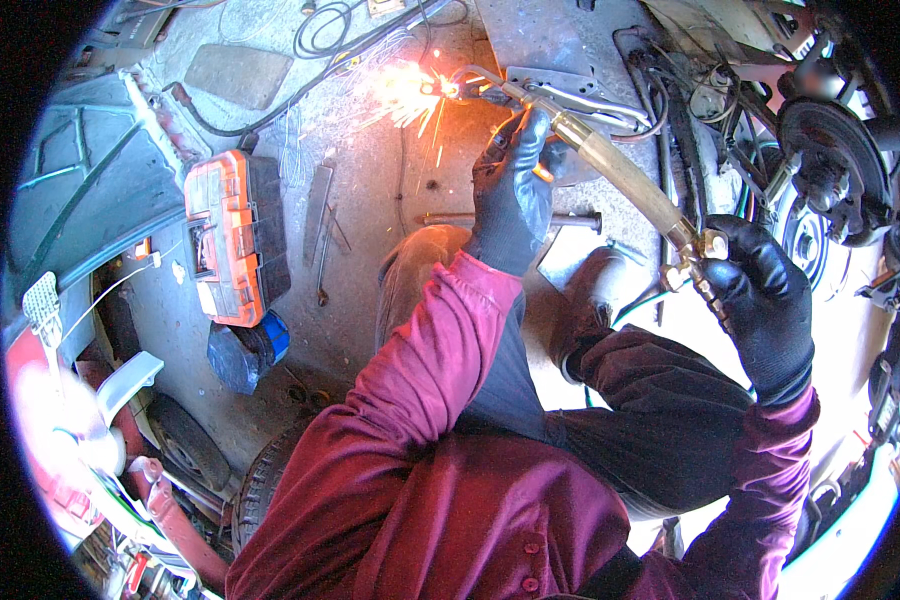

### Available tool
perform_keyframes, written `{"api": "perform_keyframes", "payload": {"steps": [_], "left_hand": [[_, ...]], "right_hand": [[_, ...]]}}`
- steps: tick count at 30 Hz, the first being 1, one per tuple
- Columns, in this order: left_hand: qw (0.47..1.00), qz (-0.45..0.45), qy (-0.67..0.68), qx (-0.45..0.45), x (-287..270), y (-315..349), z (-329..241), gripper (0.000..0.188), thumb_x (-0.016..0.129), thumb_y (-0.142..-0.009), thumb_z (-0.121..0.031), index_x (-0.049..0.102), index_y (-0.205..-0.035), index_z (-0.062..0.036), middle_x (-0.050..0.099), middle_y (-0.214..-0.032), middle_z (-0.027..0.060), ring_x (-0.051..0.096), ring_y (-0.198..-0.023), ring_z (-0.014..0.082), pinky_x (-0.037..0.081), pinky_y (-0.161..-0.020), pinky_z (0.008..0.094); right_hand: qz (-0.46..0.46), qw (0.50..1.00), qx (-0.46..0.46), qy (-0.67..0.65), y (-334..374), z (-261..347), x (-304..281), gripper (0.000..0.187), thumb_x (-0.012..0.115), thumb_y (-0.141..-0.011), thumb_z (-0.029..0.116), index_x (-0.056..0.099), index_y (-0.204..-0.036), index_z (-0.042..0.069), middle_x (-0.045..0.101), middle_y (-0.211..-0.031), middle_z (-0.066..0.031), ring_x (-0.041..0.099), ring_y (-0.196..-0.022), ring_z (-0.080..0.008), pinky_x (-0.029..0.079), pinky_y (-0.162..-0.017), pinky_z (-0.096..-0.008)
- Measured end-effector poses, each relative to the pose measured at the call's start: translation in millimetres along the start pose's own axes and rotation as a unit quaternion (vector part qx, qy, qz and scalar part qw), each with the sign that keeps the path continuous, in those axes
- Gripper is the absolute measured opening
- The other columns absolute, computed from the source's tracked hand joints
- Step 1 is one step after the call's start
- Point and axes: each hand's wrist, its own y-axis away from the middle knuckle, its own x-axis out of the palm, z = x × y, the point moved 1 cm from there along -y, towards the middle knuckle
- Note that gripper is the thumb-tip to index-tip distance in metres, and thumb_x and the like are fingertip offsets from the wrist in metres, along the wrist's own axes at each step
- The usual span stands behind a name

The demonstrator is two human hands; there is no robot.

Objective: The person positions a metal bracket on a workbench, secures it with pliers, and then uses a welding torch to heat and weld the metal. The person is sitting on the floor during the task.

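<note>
A brass-coloured gas torch (625, 170) slants across the upper middle, its thin tip pointing left. My right hand (765, 295), in a black glove, is closed around its rear end, beside the valve knobs (712, 244). My left hand (515, 190), gloved too, is closed just below the torch's front end. Out of it peeks the orange handle of a hand tool (543, 172); the fingers hide most of that tool, so its kind is unclear. Bright sparks (405, 90) spray leftward from a glowing spot (448, 89) at the torch tip. Glare obscures the heated piece there.
An orange and black toolbox (235, 235) stands on the floor at left, with a blue roll-like object (260, 350) beside it. Long metal tools (322, 235) lie nearby. Car parts, including a brake disc (835, 155), crowd the right. A hose (290, 105) runs across the upper left.
</note>
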Motion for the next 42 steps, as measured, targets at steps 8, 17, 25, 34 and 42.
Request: {"api": "perform_keyframes", "payload": {"steps": [8, 17, 25, 34, 42], "left_hand": [[0.999, -0.026, 0.035, 0.009, 13, 5, -4, 0.017, 0.076, -0.098, -0.014, 0.075, -0.113, -0.0084, 0.075, -0.104, 0.0013, 0.069, -0.090, 0.0102, 0.055, -0.078, 0.0243], [1.000, -0.015, 0.013, 0.000, 9, 4, -3, 0.017, 0.074, -0.099, -0.020, 0.074, -0.114, -0.0112, 0.074, -0.105, 0.0002, 0.068, -0.093, 0.0117, 0.053, -0.082, 0.0294], [1.000, -0.013, 0.013, 0.013, 9, 5, -3, 0.018, 0.074, -0.100, -0.017, 0.075, -0.114, -0.0077, 0.073, -0.102, -0.0011, 0.066, -0.089, 0.0088, 0.052, -0.077, 0.0246], [0.997, 0.042, -0.057, 0.023, -1, -1, 0, 0.020, 0.067, -0.104, -0.028, 0.071, -0.118, -0.0140, 0.074, -0.113, 0.0013, 0.069, -0.106, 0.0171, 0.054, -0.098, 0.0398], [0.997, 0.012, -0.078, 0.017, 3, -1, -2, 0.023, 0.064, -0.106, -0.029, 0.070, -0.121, -0.0137, 0.073, -0.117, 0.0011, 0.068, -0.111, 0.0178, 0.054, -0.101, 0.0418]], "right_hand": [[0.003, 1.000, 0.011, 0.000, 0, -1, 0, 0.037, 0.075, -0.098, 0.022, 0.068, -0.130, 0.003, 0.070, -0.102, -0.0027, 0.058, -0.087, -0.0099, 0.051, -0.080, -0.0280], [0.000, 1.000, -0.002, -0.010, -1, -3, 0, 0.038, 0.075, -0.098, 0.023, 0.069, -0.130, 0.002, 0.072, -0.106, -0.0048, 0.062, -0.092, -0.0115, 0.052, -0.083, -0.0288], [0.010, 1.000, 0.000, 0.021, -1, -2, -3, 0.038, 0.076, -0.098, 0.022, 0.068, -0.130, 0.002, 0.071, -0.102, -0.0033, 0.061, -0.089, -0.0100, 0.051, -0.080, -0.0283], [-0.008, 0.994, 0.044, -0.096, -1, -4, 1, 0.028, 0.078, -0.093, 0.007, 0.068, -0.118, 0.004, 0.067, -0.097, 0.0001, 0.056, -0.081, -0.0059, 0.046, -0.071, -0.0227], [0.001, 0.993, 0.054, -0.108, -5, -2, -2, 0.026, 0.079, -0.092, 0.007, 0.068, -0.116, 0.004, 0.067, -0.097, 0.0003, 0.057, -0.081, -0.0065, 0.047, -0.072, -0.0237]]}}
